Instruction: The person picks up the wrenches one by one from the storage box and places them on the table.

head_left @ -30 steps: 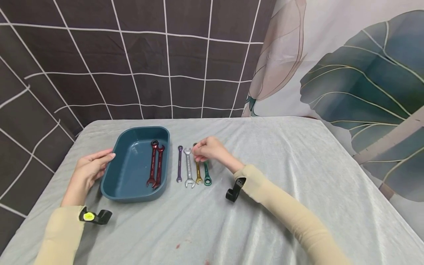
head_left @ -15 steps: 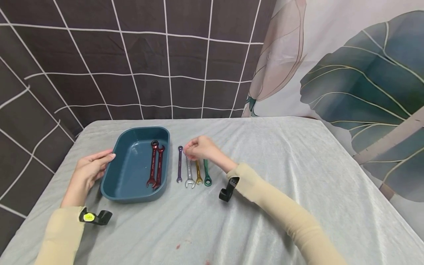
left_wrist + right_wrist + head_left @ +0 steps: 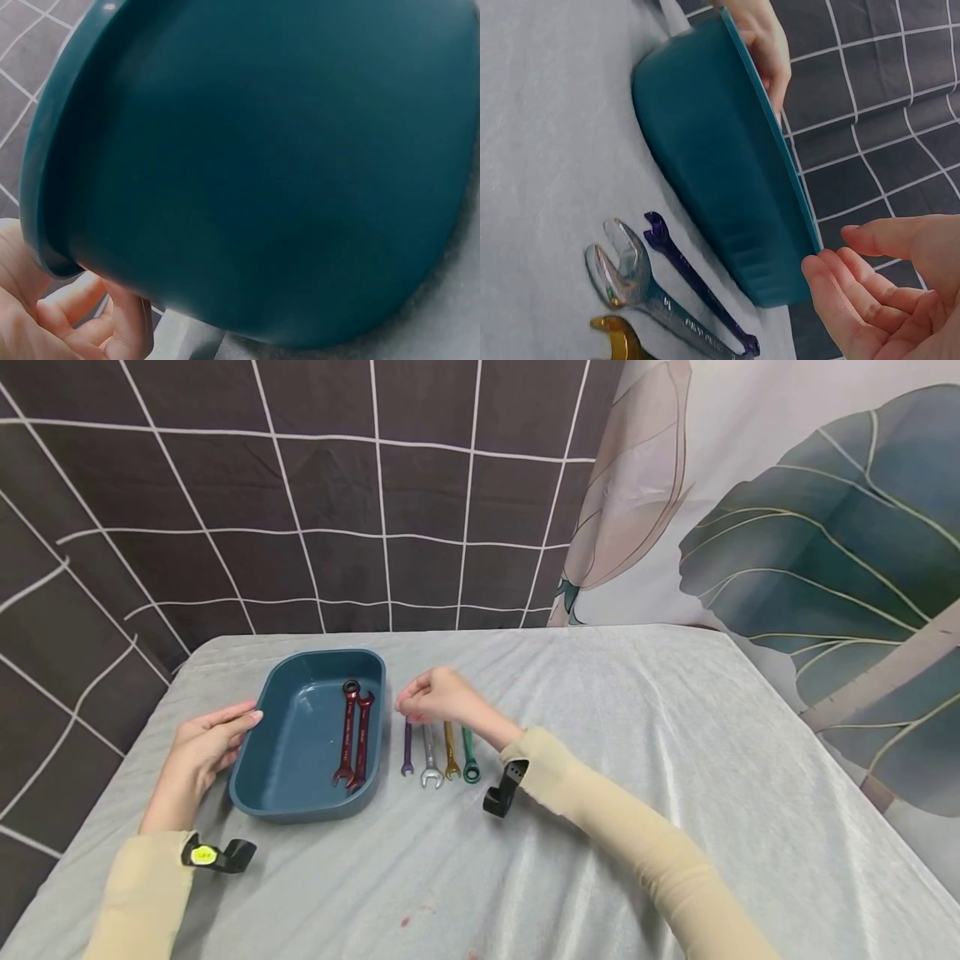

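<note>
In the head view a blue-green plastic bin (image 3: pixel 300 814) stands left on the cloth. Two dark red wrenches (image 3: pixel 347 735) lie inside, near its right wall. My left hand (image 3: pixel 202 752) holds the bin's left rim, its fingers against the outer wall. Right of the bin, a purple wrench (image 3: pixel 407 752), a silver wrench (image 3: pixel 430 760), a gold wrench (image 3: pixel 450 756) and a green wrench (image 3: pixel 469 756) lie side by side. Over the upper ends of the purple and silver ones hovers my right hand (image 3: pixel 441 695). Its fingers (image 3: pixel 840 289) are loosely bent and hold nothing in the right wrist view.
A grey cloth (image 3: pixel 600 710) covers the table. Behind it hangs a dark curtain (image 3: pixel 315 485) with white grid lines, and a leaf-print curtain (image 3: pixel 750 527) hangs at the right. The bin's near wall fills most of the left wrist view.
My right hand has moved left across the row, from the gold and green wrenches past the silver one to the purple one. The wrenches, bin and left hand stay in place.
</note>
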The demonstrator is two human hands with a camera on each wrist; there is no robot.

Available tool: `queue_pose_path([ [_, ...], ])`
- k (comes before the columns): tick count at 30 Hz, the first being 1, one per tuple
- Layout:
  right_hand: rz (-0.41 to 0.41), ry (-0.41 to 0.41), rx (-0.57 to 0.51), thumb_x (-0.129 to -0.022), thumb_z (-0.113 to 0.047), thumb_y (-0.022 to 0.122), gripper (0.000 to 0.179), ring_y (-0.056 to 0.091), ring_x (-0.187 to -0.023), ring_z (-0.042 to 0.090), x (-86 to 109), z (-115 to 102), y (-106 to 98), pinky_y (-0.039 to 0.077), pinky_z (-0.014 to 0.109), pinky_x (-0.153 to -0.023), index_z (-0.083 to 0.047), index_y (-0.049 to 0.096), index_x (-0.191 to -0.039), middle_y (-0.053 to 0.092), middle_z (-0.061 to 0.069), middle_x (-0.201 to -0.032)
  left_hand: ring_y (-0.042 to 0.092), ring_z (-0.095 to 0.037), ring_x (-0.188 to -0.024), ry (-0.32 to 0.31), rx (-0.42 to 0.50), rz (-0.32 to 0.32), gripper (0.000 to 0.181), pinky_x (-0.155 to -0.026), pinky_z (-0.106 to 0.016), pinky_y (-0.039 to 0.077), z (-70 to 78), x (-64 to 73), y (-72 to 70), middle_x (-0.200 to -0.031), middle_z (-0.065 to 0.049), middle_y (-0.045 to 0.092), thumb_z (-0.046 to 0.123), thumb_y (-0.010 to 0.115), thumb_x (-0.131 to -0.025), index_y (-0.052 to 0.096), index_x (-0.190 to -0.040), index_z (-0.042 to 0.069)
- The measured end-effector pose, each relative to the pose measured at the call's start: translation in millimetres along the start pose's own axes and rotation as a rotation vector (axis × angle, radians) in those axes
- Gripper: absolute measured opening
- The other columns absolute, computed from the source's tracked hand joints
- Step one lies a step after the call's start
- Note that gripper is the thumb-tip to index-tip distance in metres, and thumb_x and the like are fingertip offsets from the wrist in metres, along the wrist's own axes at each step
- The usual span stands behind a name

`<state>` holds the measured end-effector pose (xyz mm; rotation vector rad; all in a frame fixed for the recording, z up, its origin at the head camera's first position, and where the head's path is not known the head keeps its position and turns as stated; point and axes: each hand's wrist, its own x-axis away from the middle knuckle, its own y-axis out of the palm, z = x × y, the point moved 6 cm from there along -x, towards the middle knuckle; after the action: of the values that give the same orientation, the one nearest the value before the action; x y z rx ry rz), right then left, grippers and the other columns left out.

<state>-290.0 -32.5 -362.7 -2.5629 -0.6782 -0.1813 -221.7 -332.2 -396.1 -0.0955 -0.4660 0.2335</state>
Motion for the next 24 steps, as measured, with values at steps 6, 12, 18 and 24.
queue_pose_path([
  [6,-0.011,-0.038,0.039,-0.088,-0.014,0.066,0.015,0.071,-0.086,0.028,-2.8,-7,6,0.057,0.039,-0.08,-0.004,0.073,-0.096,0.075,0.012,-0.088,0.059,0.007,-0.069,0.009,0.014,-0.007,0.016,-0.061,-0.015,0.05,-0.5,-1.3,-0.6,-0.071,0.03,0.062,0.03,0.075,-0.084,0.069,-0.081,0.044],
  [12,-0.02,-0.104,0.108,-0.088,-0.017,0.066,0.013,0.068,-0.068,0.014,-6.3,-15,11,0.057,0.035,-0.074,-0.01,0.076,-0.094,0.075,0.004,-0.081,0.061,0.008,-0.069,0.019,0.017,-0.006,0.015,-0.061,-0.015,0.05,-1.6,-2.4,-1.0,-0.071,0.03,0.063,0.029,0.074,-0.084,0.07,-0.083,0.044],
  [18,-0.057,-0.123,0.075,-0.088,-0.013,0.065,0.013,0.07,-0.085,0.031,-7.2,-25,17,0.057,0.035,-0.076,-0.007,0.075,-0.095,0.074,0.01,-0.083,0.061,0.008,-0.069,0.019,0.028,-0.011,0.015,-0.061,-0.014,0.05,-0.7,-0.7,-0.8,-0.072,0.03,0.063,0.029,0.075,-0.084,0.071,-0.087,0.043],
  [24,-0.081,-0.112,0.056,-0.089,-0.012,0.065,0.013,0.071,-0.084,0.025,-9.8,-29,24,0.057,0.039,-0.081,-0.004,0.074,-0.095,0.074,0.014,-0.091,0.062,0.007,-0.068,0.009,0.038,0.002,0.016,-0.06,-0.015,0.05,-0.6,-0.4,-0.4,-0.07,0.029,0.064,0.028,0.075,-0.084,0.07,-0.081,0.044],
])
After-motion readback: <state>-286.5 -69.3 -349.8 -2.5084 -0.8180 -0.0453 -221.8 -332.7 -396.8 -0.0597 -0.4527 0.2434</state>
